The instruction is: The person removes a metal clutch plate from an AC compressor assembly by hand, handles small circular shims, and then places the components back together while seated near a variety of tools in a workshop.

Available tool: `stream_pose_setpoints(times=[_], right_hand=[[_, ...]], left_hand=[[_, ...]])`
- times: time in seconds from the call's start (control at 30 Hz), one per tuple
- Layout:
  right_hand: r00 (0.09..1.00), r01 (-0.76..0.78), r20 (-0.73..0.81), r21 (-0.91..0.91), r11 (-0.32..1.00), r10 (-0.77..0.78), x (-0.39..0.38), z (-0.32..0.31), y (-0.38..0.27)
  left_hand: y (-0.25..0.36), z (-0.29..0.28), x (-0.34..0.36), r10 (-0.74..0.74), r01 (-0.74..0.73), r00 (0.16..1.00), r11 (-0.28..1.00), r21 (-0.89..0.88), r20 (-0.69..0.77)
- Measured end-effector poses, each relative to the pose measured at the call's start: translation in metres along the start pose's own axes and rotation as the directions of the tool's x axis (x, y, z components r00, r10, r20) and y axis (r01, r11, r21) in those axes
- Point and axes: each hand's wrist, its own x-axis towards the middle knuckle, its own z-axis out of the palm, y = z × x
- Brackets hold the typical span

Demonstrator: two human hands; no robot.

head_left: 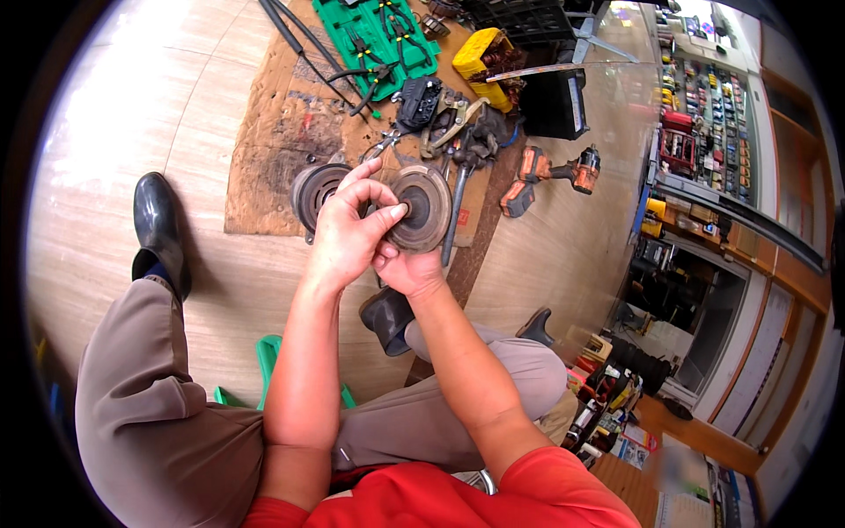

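Observation:
A worn, brownish round metal plate [426, 231] with ring-shaped grooves and a dark hub is held up in front of me. My right hand [412, 271] grips it from below and behind, its fingers partly hidden by the plate. At the hub, my left hand [350, 231] brings thumb and index finger together in a pinch; whatever lies between the tips is too small to make out. Its other fingers are raised. Just beyond the left hand, a round pulley-like metal part [305, 195] rests on the cardboard [251, 180], partly covered by that hand.
Around the far side lie a green tool case [421, 63] with pliers, black hoses [286, 31], a greasy metal puller [475, 141], a long bar [455, 216] and a yellow container [475, 55]. An orange-black cordless impact wrench [537, 172] lies to the right. Something green [267, 356] stands between my legs.

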Motion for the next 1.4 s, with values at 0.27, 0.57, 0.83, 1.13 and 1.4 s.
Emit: stream_pose_setpoints(times=[0.27,0.57,0.83,1.13,1.4], right_hand=[[1.000,0.007,0.028,0.006,1.000,-0.007,0.000,-0.007,0.002],[1.000,0.016,0.018,0.048,0.999,-0.017,-0.001,-0.001,0.001],[0.999,0.034,0.025,0.056,0.998,-0.036,-0.001,-0.004,0.000],[1.000,-0.006,0.015,0.003,1.000,0.006,-0.001,0.000,0.000],[1.000,-0.018,0.018,0.028,0.999,0.018,-0.001,-0.002,0.000]], left_hand=[[-0.011,0.002,0.004,0.031,-0.029,0.999,0.999,0.036,-0.040],[-0.037,0.006,0.009,0.199,-0.198,0.979,0.980,0.025,-0.052],[-0.032,0.013,0.004,0.213,-0.215,0.974,0.977,-0.013,-0.078],[-0.038,0.009,0.011,0.210,-0.215,0.974,0.975,-0.052,-0.088],[-0.022,0.016,0.004,0.036,-0.049,0.993,0.992,-0.119,-0.111]])
